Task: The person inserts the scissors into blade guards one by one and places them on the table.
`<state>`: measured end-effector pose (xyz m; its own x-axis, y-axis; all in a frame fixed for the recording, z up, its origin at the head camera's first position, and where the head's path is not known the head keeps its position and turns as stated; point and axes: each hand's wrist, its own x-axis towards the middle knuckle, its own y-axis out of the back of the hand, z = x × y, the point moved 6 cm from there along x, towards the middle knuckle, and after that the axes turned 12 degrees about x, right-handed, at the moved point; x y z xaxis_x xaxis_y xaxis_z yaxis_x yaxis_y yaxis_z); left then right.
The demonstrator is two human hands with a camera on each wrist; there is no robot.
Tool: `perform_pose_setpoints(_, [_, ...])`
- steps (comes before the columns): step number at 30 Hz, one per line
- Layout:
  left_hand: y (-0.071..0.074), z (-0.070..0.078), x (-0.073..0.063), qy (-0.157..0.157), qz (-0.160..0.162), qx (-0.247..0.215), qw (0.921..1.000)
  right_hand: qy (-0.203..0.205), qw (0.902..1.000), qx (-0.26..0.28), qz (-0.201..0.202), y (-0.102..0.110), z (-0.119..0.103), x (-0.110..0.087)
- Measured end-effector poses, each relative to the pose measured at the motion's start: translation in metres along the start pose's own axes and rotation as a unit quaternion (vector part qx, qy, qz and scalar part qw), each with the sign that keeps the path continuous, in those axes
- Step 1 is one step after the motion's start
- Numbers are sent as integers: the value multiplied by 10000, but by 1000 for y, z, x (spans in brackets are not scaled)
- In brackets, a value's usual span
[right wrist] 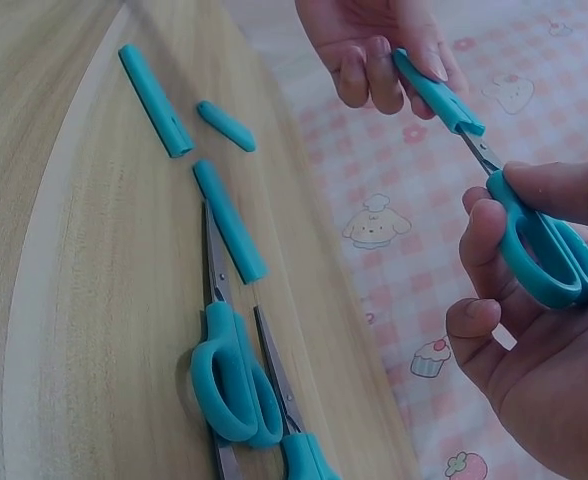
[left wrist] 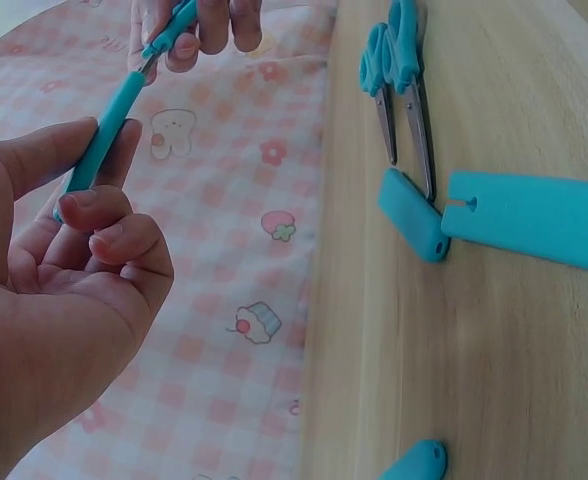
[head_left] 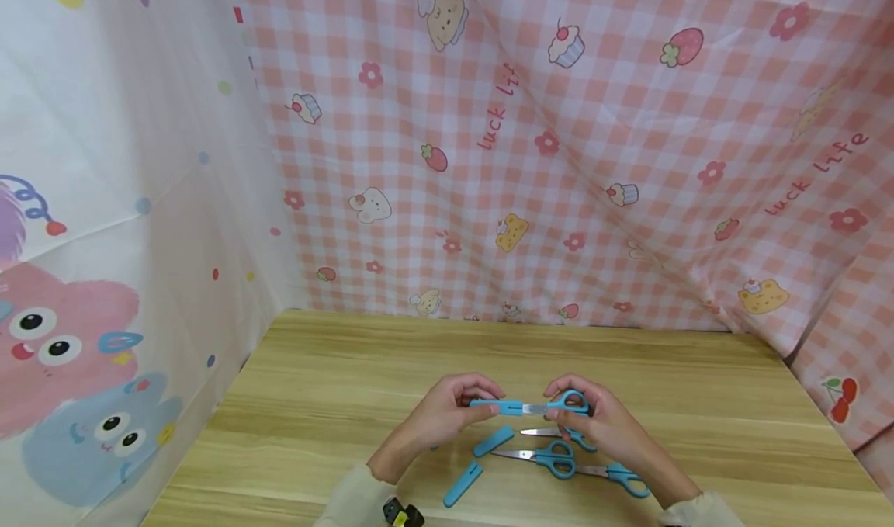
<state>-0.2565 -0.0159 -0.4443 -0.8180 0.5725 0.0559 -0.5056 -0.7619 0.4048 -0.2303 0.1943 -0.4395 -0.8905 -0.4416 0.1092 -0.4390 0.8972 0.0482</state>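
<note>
Wooden table (head_left: 335, 372) runs beyond my fingers (right wrist: 486, 235) to far edge (head_left: 433, 324); left hand (head_left: 447, 409) pinches cover (head_left: 511, 408), right hand (head_left: 602, 417) grips scissors (right wrist: 527, 255); loose scissors (head_left: 539, 456), loose covers (head_left: 464, 484) below fingers.

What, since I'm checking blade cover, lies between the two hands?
In the head view, the slotted end of the blue scissor sheath and a bare stretch of scissor blades lie between the left hand and the right hand.

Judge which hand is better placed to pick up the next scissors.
Probably the right hand, once free: the loose scissors' handles lie nearer it; loose covers lie nearer the left hand.
</note>
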Motion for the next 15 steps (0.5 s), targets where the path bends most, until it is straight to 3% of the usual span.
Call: perform_pose_setpoints(15, [-4, 0, 3, 3, 66, -51, 10000, -116, 9999, -46, 92, -1, 2, 0])
